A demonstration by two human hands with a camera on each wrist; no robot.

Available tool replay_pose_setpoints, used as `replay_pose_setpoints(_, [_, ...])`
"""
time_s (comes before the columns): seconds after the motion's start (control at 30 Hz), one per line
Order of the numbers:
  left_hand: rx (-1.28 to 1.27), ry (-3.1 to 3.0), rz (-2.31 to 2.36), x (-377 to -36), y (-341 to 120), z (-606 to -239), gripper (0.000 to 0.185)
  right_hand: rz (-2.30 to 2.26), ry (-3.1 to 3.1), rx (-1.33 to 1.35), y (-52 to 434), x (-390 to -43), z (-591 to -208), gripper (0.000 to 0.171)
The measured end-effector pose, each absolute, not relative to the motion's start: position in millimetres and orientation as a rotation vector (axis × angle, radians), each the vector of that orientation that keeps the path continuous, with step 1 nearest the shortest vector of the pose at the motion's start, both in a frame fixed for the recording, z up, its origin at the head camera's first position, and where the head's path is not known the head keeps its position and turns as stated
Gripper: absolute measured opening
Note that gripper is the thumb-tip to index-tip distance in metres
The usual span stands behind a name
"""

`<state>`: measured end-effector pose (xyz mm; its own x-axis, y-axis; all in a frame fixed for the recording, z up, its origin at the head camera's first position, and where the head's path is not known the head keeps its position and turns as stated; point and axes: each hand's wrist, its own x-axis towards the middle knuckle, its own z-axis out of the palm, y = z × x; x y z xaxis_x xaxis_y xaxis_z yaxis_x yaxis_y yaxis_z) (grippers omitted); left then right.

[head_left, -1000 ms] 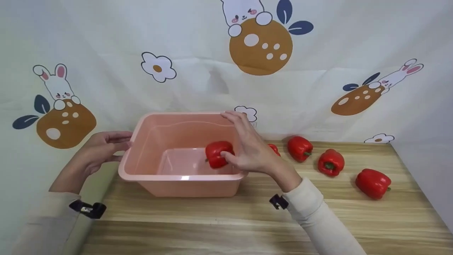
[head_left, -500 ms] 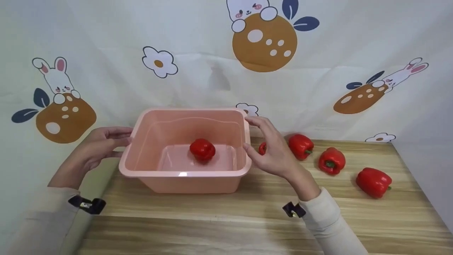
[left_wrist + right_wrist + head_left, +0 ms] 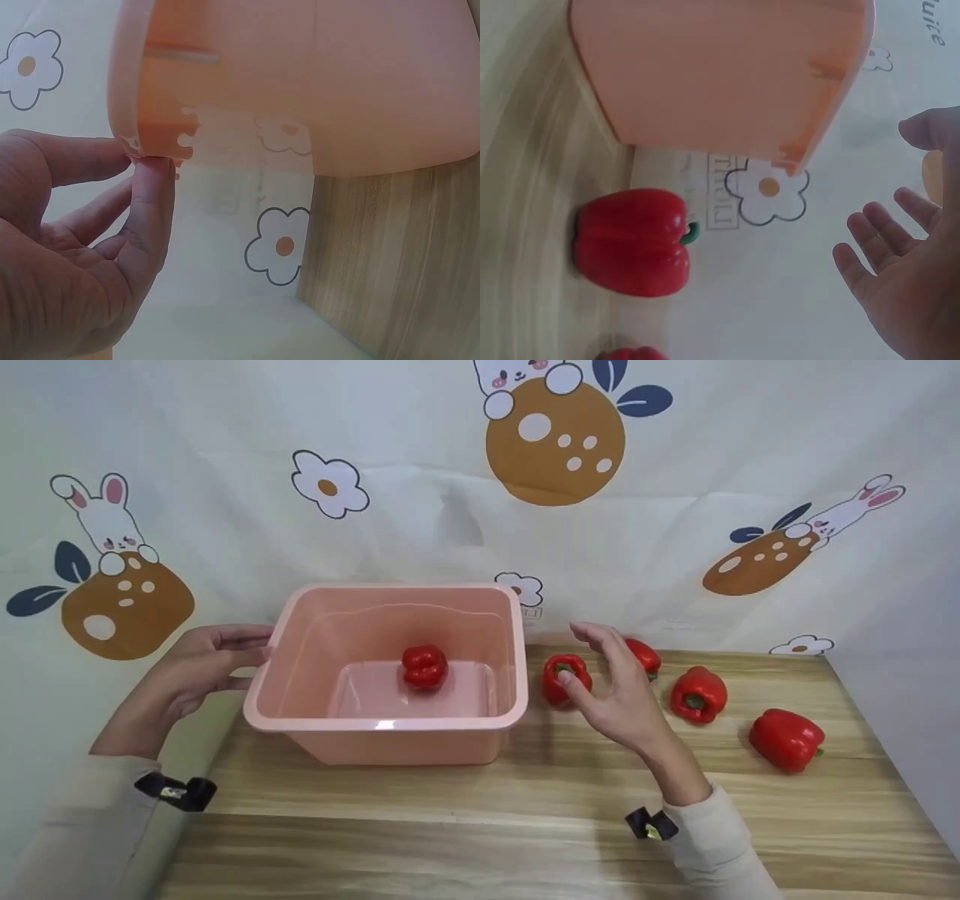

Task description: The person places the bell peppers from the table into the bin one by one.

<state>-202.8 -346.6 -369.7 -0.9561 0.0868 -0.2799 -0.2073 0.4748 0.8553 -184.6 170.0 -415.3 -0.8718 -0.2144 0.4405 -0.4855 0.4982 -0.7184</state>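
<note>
A pink plastic basin [image 3: 442, 744] stands on the table with one red bell pepper [image 3: 424, 666] lying inside it. My left hand [image 3: 201, 664] pinches the basin's left rim between thumb and fingers, as the left wrist view shows from below. To the right of the basin, my right hand [image 3: 622, 694] hovers above the table, its fingers spread and holding nothing. Closest to that hand is an upright red bell pepper [image 3: 634, 244] with a green stem; in the head view the thumb overlaps it. Whether they touch is hard to tell there, but the right wrist view shows them apart.
More red bell peppers lie on the wooden table [image 3: 450, 840]: one [image 3: 643, 654] partly behind the right hand, another [image 3: 699, 695] farther right, and a third [image 3: 787, 740] near the right side. A printed cloth [image 3: 420, 532] hangs behind the basin.
My right hand has let go of the bell pepper inside the basin and moved out to the right, past the rim. The left hand has stayed on the left rim.
</note>
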Motion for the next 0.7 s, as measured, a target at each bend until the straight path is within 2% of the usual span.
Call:
replay_pose_setpoints(0.5, [-0.123, 2.472, 1.411, -203, -345, -371, 0.067, 1.381, -2.409, 0.448, 211, -172, -460, 0.065])
replay_pose_setpoints(0.7, [-0.122, 2.455, 1.439, -203, -347, -371, 0.071, 1.58, -2.363, 0.348, 229, -169, -477, 0.063])
